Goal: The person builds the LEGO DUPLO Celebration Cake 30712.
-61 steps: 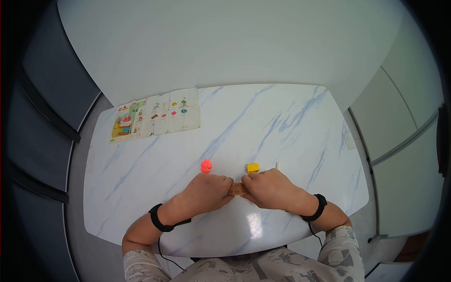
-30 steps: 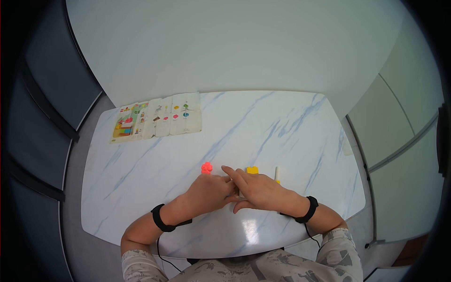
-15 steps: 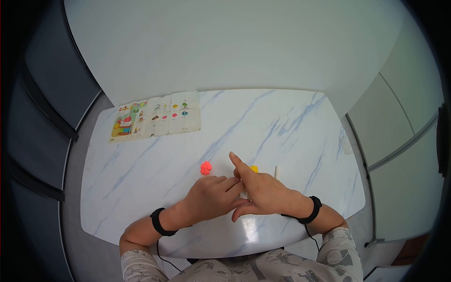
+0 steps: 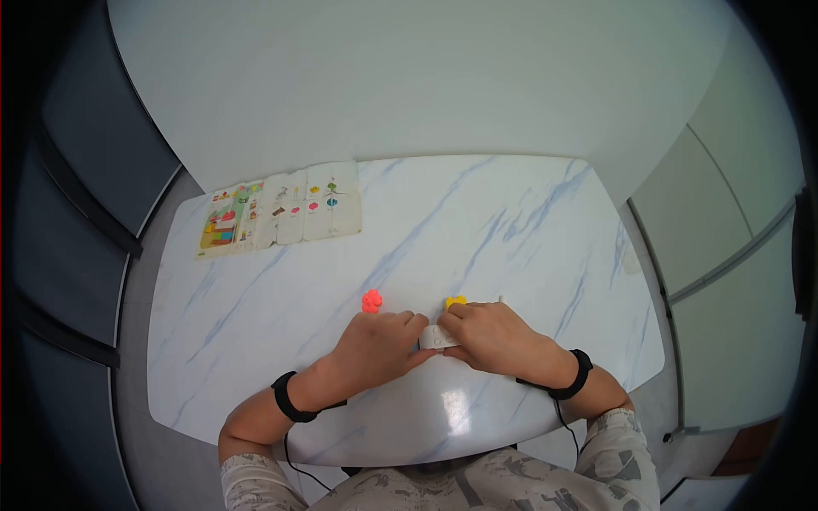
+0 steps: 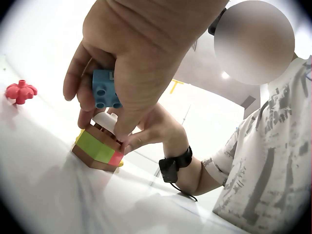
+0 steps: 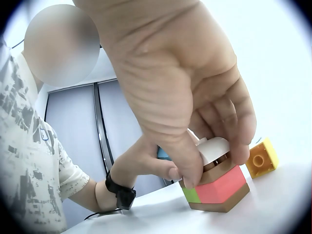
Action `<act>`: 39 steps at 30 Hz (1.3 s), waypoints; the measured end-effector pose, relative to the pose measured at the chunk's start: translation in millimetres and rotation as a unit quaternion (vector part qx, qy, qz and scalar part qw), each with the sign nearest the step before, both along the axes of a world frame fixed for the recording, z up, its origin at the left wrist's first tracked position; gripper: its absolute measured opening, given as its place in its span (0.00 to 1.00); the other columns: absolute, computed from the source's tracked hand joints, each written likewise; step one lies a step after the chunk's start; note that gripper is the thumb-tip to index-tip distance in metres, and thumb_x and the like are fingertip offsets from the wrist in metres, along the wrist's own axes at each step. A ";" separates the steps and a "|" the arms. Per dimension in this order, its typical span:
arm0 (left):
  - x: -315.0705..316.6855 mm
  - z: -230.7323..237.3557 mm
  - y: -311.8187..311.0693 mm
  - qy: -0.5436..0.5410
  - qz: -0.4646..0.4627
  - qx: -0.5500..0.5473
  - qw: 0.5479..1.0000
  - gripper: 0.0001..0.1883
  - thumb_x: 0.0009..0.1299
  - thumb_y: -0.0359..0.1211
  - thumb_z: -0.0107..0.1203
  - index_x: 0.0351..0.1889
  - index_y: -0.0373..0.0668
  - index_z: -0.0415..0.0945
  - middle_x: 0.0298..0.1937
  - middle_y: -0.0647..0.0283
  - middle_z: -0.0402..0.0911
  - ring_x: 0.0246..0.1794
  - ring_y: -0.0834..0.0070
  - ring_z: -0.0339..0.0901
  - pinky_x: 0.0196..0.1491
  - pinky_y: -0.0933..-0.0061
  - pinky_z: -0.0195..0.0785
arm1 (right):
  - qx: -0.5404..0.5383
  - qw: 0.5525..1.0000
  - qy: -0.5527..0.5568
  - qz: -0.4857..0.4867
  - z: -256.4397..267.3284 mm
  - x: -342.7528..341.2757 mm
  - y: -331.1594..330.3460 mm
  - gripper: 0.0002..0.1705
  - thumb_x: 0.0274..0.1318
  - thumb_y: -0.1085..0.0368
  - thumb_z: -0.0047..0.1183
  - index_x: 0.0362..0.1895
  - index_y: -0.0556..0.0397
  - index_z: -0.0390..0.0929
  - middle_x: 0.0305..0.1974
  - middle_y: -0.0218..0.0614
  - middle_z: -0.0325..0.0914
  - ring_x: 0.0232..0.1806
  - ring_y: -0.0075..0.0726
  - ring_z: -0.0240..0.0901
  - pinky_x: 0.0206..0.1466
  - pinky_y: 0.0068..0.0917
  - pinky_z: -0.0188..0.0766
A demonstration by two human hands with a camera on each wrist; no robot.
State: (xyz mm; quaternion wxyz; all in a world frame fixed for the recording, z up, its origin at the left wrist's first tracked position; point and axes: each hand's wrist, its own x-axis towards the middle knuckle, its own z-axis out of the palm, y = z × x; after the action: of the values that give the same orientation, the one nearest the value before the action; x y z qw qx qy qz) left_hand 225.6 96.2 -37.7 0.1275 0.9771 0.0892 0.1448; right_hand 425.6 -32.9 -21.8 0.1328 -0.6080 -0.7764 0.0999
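A block stack (image 5: 94, 146) stands on the table between both hands, with brown layers above and below a green and pink one. On its top sits a white rounded brick (image 6: 215, 150) with studs, slightly tilted in the right wrist view. My right hand (image 4: 498, 336) pinches this white brick between thumb and fingers. From the other side my left hand (image 4: 375, 347) brings its thumb and forefinger to the top of the stack. Its other fingers keep a blue studded brick (image 5: 103, 89) against the palm. In the head view the hands hide the layers below the white brick.
A pinkish-red flower piece (image 4: 371, 301) lies beyond my left hand. Beyond my right hand are a yellow block (image 6: 263, 158) and a white stick (image 4: 502, 299), partly covered in the head view. An illustrated instruction sheet (image 4: 294, 232) lies at the table's back left.
Two seconds ago a brown brick showed between the hands; now the white brick is on top there. My right hand's fingers, spread over the left hand half a second ago, have come down onto the white brick.
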 end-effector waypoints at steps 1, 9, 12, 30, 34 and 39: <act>0.0 -0.7 0.7 -0.002 -0.002 -0.002 1.000 0.21 0.63 0.48 0.76 0.42 0.44 0.83 0.28 0.66 0.82 0.25 0.68 0.82 0.26 0.68 0.71 | 0.000 1.000 0.001 -0.001 0.2 -0.3 -0.4 0.20 0.55 0.58 0.73 0.37 0.59 0.76 0.37 0.44 0.81 0.40 0.52 0.84 0.42 0.43 0.81; -1.9 0.1 1.7 0.009 -0.014 0.012 1.000 0.20 0.63 0.48 0.76 0.39 0.44 0.83 0.28 0.66 0.82 0.25 0.68 0.82 0.26 0.68 0.71 | -0.008 1.000 0.003 -0.022 -4.4 -5.9 -1.8 0.20 0.55 0.59 0.73 0.37 0.59 0.77 0.38 0.45 0.80 0.37 0.53 0.84 0.39 0.43 0.82; -2.5 0.3 1.4 0.010 -0.016 0.018 1.000 0.20 0.63 0.48 0.76 0.39 0.44 0.82 0.27 0.66 0.81 0.25 0.68 0.82 0.26 0.67 0.71 | -0.016 1.000 0.003 -0.025 -1.9 -6.3 -1.8 0.19 0.55 0.59 0.73 0.37 0.59 0.78 0.38 0.45 0.80 0.37 0.53 0.84 0.39 0.43 0.82; -1.3 2.2 -0.7 0.068 -0.005 -0.006 0.998 0.19 0.64 0.47 0.74 0.38 0.42 0.83 0.29 0.63 0.83 0.30 0.64 0.85 0.33 0.64 0.76 | -0.065 0.996 0.023 -0.061 -8.8 -17.7 -5.7 0.14 0.59 0.65 0.68 0.38 0.60 0.76 0.32 0.47 0.81 0.34 0.55 0.84 0.37 0.45 0.80; -1.3 0.6 4.1 0.059 -0.003 0.013 0.998 0.20 0.63 0.49 0.75 0.38 0.43 0.84 0.28 0.65 0.82 0.28 0.66 0.84 0.31 0.65 0.74 | -0.051 0.996 0.024 -0.066 -14.3 -13.2 -3.5 0.24 0.58 0.56 0.72 0.49 0.59 0.77 0.38 0.43 0.83 0.38 0.54 0.85 0.39 0.46 0.80; -3.6 2.1 6.2 0.091 0.006 0.003 0.996 0.27 0.60 0.52 0.77 0.49 0.44 0.85 0.31 0.64 0.85 0.30 0.63 0.85 0.34 0.65 0.77 | -0.044 0.996 0.082 0.003 8.3 22.5 -5.1 0.35 0.53 0.55 0.76 0.58 0.58 0.76 0.48 0.45 0.83 0.47 0.55 0.84 0.46 0.45 0.80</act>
State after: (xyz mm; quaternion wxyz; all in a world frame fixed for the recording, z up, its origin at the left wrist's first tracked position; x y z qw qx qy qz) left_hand 222.0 102.4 -35.6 0.1150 0.9861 0.1055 0.0565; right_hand 448.1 -38.0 -13.5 0.1693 -0.6008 -0.7594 0.1836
